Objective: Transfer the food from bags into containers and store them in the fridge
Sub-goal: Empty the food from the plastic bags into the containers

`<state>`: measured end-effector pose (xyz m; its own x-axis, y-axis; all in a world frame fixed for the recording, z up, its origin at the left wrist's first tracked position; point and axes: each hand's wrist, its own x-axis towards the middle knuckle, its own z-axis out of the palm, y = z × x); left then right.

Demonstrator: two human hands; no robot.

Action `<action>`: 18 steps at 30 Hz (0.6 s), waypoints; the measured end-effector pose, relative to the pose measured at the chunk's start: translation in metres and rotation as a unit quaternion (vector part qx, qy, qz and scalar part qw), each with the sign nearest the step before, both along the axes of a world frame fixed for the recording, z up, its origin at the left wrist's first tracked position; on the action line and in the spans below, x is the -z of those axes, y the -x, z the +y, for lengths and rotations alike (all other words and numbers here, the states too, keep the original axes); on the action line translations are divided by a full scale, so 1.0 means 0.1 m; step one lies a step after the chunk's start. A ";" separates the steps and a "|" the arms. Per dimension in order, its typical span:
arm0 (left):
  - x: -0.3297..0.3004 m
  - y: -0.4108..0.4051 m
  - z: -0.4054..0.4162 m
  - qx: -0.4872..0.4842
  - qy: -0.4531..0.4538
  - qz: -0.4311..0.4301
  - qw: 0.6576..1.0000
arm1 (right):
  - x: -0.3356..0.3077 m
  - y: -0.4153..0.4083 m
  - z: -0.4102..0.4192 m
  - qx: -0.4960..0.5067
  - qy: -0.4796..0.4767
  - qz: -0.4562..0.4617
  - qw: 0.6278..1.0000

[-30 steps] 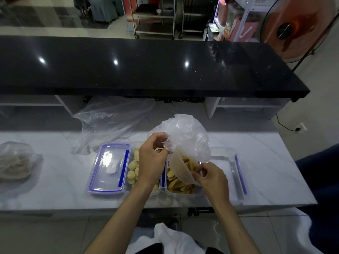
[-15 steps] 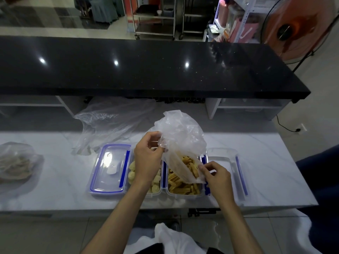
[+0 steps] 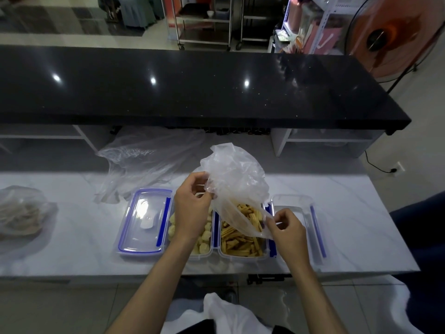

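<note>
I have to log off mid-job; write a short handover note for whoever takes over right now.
Left hand and right hand each pinch the clear bag, held over the right container; yellow sticks partly remain in the bag.
Left container holds pale pieces.
Both lids lie off beside them.
Another full bag waits far left.
Left: finish emptying, lid, fridge.

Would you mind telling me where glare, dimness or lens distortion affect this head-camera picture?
In the head view, three ceiling lights glare as bright spots on the black counter; the lid left of the containers reflects a pale sheen; the marble worktop and both hands are dim; the wide-angle lens bows the counter's edges, and the orange fan looks hazy.
</note>
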<state>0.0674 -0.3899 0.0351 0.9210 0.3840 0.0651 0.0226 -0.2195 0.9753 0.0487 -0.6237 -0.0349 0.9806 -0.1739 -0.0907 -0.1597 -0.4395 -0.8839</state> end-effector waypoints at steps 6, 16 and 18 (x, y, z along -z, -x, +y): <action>-0.05 -0.07 0.08 -0.029 -0.010 -0.011 0.999 | -0.25 -0.05 0.02 -0.042 -0.048 -0.058 0.996; -0.41 -0.27 0.10 -0.005 -0.039 -0.067 0.997 | -0.93 -0.46 0.45 -0.201 -0.157 -0.077 0.964; -0.43 -0.27 0.05 0.030 -0.081 -0.079 0.993 | -1.08 -0.58 0.63 -0.215 -0.157 -0.097 0.959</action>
<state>0.0946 -0.3850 0.0778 0.9151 0.3021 0.2670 -0.1457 -0.3697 0.9177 0.1068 -0.5609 0.0729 0.9591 0.2568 0.1190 0.1575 -0.1350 -0.9783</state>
